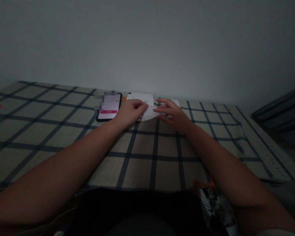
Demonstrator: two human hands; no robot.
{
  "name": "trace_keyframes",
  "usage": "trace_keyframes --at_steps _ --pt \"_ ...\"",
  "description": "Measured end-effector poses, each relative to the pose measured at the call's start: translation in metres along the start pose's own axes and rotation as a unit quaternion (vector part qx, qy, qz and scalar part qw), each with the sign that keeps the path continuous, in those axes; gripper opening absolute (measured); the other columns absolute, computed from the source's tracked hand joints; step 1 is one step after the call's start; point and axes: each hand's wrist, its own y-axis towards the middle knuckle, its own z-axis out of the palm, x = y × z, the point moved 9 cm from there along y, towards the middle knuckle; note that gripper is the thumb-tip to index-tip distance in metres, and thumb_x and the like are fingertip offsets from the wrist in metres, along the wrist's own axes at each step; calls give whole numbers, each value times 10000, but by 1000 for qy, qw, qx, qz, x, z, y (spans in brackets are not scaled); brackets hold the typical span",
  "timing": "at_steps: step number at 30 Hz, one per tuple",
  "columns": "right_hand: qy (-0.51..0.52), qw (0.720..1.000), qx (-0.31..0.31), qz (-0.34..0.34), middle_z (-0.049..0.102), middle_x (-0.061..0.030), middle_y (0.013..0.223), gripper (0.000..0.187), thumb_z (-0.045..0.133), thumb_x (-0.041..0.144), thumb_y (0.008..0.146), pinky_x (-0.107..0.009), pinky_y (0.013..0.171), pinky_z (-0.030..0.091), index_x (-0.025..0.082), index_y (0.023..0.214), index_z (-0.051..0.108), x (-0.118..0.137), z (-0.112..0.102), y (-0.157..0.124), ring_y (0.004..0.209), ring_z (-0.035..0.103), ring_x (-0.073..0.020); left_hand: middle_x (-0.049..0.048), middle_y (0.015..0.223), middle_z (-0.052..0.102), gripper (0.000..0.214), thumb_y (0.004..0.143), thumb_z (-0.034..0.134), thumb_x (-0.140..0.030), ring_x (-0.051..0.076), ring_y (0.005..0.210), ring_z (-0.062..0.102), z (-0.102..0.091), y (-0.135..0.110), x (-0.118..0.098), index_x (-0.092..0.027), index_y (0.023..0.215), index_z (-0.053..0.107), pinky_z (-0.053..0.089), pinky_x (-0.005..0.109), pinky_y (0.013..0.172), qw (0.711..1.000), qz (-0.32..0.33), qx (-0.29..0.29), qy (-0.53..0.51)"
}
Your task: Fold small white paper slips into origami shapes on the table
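Note:
My left hand pinches a thin, white, paper-like sheet between thumb and fingers, at the sheet's left side. The sheet's lower edge curves up a little. My right hand is at the sheet's right edge with its fingers spread; whether the fingertips touch it, I cannot tell. Behind the hands lies a flat white box or card with small printing, partly covered by my left hand and the sheet. Another white piece shows behind my right hand. The dim light hides finer detail.
A phone with its screen lit lies left of my left hand. A checked cloth covers the table, which meets a plain wall. Dark fabric hangs at the right. A patterned bag-like thing is below the table's front edge.

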Motion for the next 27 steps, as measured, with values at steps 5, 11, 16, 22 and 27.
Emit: trace_keyframes --at_steps 5,11,16,22,27 --pt "-6 999 -36 -12 671 -90 1072 215 515 315 964 -362 895 491 220 1026 698 7 -9 3 1002 620 -187 23 643 652 410 873 536 -499 141 593 553 2 -1 -4 -140 795 719 391 247 540 1000 26 8 16" --pt "-17 989 -129 68 699 -61 849 214 570 345 924 -353 791 475 204 812 686 -8 -27 4 810 614 -186 56 872 697 384 877 558 -451 144 679 581 -18 -3 -15 -160 1072 713 432 250 602 995 57 -86 14" --pt "26 960 -229 157 643 -38 766 227 617 399 869 -321 684 470 194 778 643 -29 -41 -6 703 568 -164 45 744 677 365 901 526 -447 133 636 573 -15 -10 -32 -157 891 748 432 247 594 994 104 -41 -5" --pt "128 954 -228 149 623 -69 941 249 636 432 847 -333 789 503 208 782 549 -35 -32 -5 881 608 -175 99 887 717 527 873 522 -610 152 660 627 30 -14 -19 -137 972 732 453 250 548 981 14 154 -114" --pt "182 970 -141 75 638 -78 1009 264 670 413 841 -358 829 507 209 747 532 -17 -18 0 947 619 -179 137 929 719 605 854 493 -682 207 777 680 32 -10 -1 -135 1022 688 518 280 592 966 -77 141 -201"
